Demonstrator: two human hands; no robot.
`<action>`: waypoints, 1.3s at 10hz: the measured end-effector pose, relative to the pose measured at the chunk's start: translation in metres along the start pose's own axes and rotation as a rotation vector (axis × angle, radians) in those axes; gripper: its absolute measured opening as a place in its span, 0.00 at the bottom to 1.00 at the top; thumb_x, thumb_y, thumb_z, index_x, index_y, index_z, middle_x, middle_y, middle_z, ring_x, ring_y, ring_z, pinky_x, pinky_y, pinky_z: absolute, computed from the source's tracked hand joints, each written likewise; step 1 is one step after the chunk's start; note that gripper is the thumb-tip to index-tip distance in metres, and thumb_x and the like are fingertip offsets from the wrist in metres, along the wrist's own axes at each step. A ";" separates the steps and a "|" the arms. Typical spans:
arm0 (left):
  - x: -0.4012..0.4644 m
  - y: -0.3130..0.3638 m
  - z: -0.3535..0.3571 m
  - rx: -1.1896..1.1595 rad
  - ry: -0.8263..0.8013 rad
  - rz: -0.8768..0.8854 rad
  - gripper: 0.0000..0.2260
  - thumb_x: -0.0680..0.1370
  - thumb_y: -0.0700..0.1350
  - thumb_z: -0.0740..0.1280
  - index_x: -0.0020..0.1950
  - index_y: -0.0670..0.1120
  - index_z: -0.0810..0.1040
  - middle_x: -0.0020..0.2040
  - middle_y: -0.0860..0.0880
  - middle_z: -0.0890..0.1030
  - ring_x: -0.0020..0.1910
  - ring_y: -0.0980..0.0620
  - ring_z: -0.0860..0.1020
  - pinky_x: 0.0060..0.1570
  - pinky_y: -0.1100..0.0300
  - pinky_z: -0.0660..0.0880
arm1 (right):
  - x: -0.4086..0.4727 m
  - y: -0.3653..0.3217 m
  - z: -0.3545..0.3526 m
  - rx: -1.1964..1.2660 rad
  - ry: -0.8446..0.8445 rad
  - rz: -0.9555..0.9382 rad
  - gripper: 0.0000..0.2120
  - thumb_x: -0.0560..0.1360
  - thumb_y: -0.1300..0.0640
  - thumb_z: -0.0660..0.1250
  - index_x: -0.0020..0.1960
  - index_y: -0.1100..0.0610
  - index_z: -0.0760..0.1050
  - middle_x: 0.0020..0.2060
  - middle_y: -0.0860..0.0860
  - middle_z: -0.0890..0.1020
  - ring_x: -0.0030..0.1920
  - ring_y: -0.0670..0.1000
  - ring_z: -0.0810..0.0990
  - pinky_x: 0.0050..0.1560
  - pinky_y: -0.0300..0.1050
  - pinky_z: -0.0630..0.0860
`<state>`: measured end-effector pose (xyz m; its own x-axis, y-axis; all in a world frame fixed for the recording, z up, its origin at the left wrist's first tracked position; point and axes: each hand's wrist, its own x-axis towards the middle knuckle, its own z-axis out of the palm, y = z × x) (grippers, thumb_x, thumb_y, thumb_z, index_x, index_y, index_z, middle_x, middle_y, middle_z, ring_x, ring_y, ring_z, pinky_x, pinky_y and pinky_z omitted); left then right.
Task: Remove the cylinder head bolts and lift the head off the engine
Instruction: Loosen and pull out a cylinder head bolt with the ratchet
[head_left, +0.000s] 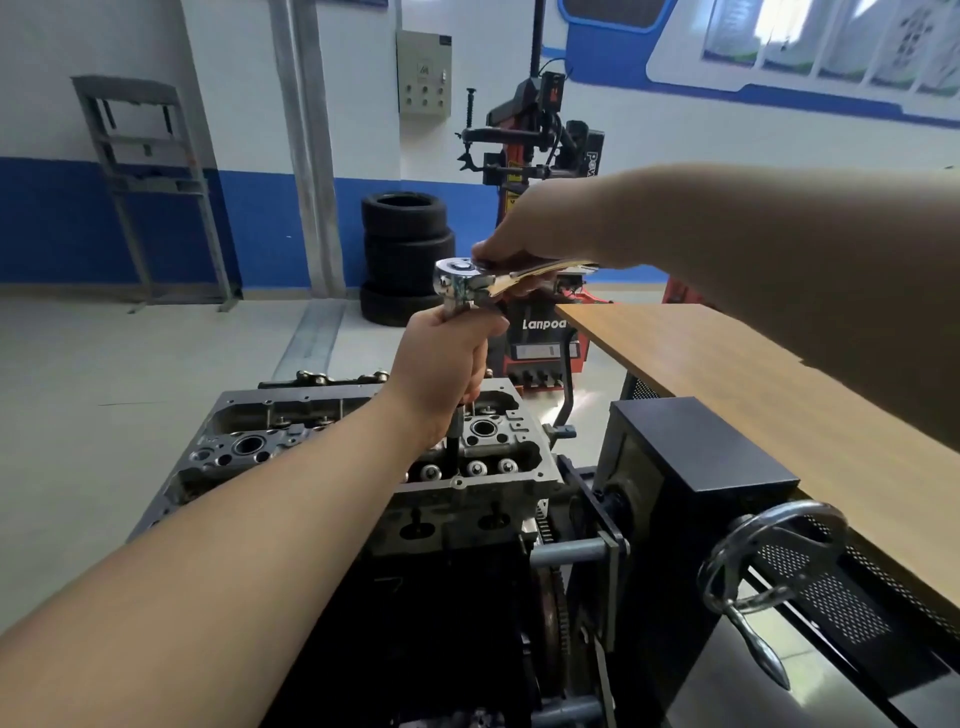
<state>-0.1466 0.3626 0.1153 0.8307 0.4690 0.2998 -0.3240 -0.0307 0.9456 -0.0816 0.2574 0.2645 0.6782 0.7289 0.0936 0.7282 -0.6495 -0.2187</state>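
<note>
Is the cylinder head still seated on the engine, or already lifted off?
Still seated. The cylinder head sits flush on the block, with the ratchet's extension standing upright in it.

Engine stand (608, 551) carrying the cylinder head (322, 441); wooden surface (727, 374) just right of it, floor (130, 374) bearing stacked tyres (405, 254) beyond.

A single wide-angle view is given from head height, aimed forward and down. The cylinder head (363, 457) is seen close below, the tyre stack (405, 254) farther off by the wall. No second view is provided.
</note>
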 end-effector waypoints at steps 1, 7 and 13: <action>0.002 0.000 0.002 0.010 0.010 -0.007 0.16 0.78 0.41 0.68 0.31 0.48 0.69 0.25 0.47 0.64 0.24 0.49 0.60 0.27 0.55 0.59 | -0.001 0.004 -0.003 0.066 -0.045 0.004 0.17 0.86 0.51 0.64 0.60 0.65 0.81 0.53 0.58 0.87 0.43 0.52 0.80 0.37 0.38 0.71; 0.009 -0.008 -0.009 -0.053 -0.015 0.013 0.15 0.76 0.45 0.69 0.31 0.47 0.69 0.25 0.46 0.62 0.25 0.48 0.60 0.30 0.52 0.58 | -0.001 0.054 0.040 -0.098 0.370 -0.587 0.12 0.84 0.49 0.65 0.64 0.52 0.78 0.49 0.44 0.85 0.48 0.47 0.80 0.45 0.29 0.70; 0.005 0.002 0.008 0.031 0.025 0.014 0.09 0.72 0.47 0.66 0.36 0.43 0.71 0.26 0.48 0.63 0.24 0.50 0.58 0.25 0.59 0.56 | -0.009 0.003 0.022 -0.379 0.227 -0.307 0.19 0.82 0.42 0.63 0.62 0.57 0.75 0.44 0.52 0.79 0.39 0.54 0.77 0.39 0.49 0.75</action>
<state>-0.1396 0.3573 0.1193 0.8147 0.4899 0.3102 -0.3210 -0.0646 0.9449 -0.0879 0.2533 0.2413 0.4025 0.8595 0.3150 0.8522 -0.4775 0.2141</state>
